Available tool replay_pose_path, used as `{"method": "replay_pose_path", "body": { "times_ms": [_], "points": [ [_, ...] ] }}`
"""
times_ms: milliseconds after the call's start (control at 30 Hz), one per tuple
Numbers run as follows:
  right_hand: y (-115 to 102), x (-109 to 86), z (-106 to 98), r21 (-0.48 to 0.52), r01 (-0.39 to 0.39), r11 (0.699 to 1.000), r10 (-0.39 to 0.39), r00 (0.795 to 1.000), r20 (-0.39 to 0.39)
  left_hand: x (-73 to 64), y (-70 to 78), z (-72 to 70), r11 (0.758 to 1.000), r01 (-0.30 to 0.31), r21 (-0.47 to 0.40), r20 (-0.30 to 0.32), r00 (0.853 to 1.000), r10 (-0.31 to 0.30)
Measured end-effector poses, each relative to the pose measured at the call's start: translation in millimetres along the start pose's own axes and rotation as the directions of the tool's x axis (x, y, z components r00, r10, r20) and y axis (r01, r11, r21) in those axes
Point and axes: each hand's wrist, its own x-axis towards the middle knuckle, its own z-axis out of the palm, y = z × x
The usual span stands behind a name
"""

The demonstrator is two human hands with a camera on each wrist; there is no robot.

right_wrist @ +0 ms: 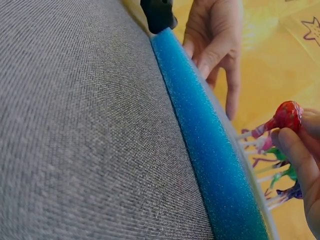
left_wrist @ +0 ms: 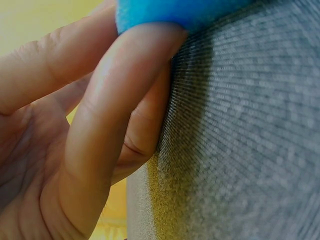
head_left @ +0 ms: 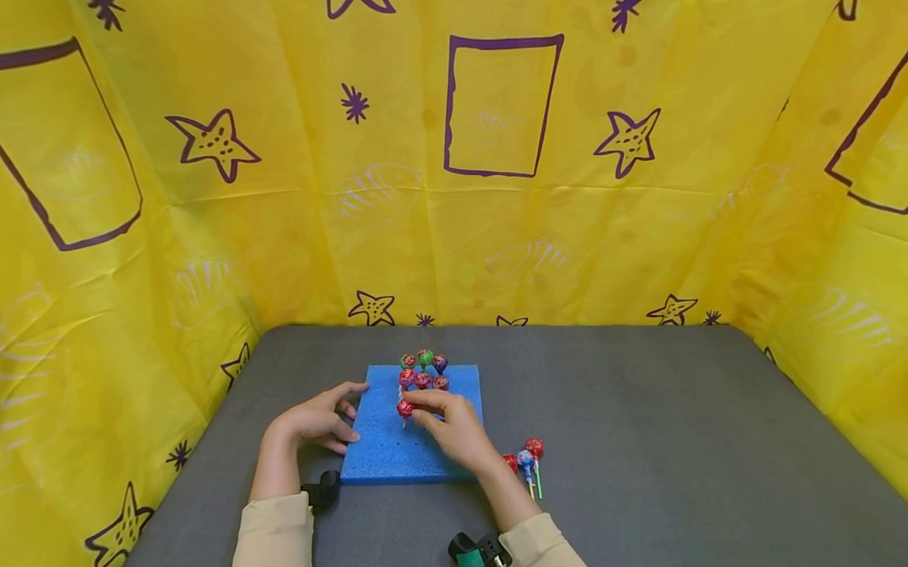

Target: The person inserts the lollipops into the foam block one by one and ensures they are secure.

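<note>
A blue foam block [head_left: 385,465] lies flat on the table, with small holes near its front. Several wrapped lollipops [head_left: 423,380] stand in rows toward its far side, on white sticks. My right hand [head_left: 459,429] pinches a red lollipop [right_wrist: 288,116] by its head, between thumb and fingers. Its stick points down at the foam; whether the tip is in a hole I cannot tell. My left hand [head_left: 314,422] rests at the block's left edge. In the left wrist view its thumb [left_wrist: 120,85] touches the blue foam [left_wrist: 155,12], with the other fingers loosely bent.
Loose lollipops [head_left: 525,459], red and blue, lie on the table right of the block, partly behind my right forearm. The grey table [head_left: 655,443] extends to the right. Yellow patterned cloth [head_left: 438,251] encloses the back and sides. A black band sits on each wrist.
</note>
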Motion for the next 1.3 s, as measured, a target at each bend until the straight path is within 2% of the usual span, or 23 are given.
{"method": "replay_pose_path", "body": {
  "times_ms": [467, 833, 1067, 1300],
  "points": [
    [2.4, 0.3, 0.6, 0.039, -0.026, 0.999, 0.024, 0.999, 0.032, -1.4, 0.9, 1.4, 1.0, -0.002, -0.005, -0.004, 1.0, 0.002],
    [-5.6, -0.7, -10.6, 0.058, -0.062, 0.996, 0.06, 0.998, 0.035, -2.4, 0.9, 0.9, 1.0, -0.005, -0.006, -0.003, 1.0, 0.005],
    [-8.8, -1.6, -25.9, 0.059, -0.09, 0.994, 0.087, 0.995, 0.043, -2.1, -0.2, 0.8, 1.0, -0.006, -0.008, -0.005, 1.0, 0.006],
    [-8.1, -4.0, -54.0, 0.105, -0.129, 0.986, 0.125, 0.991, 0.046, -0.6, -0.4, 0.3, 1.0, 0.007, -0.01, -0.017, 1.0, -0.007]
  ]
}}
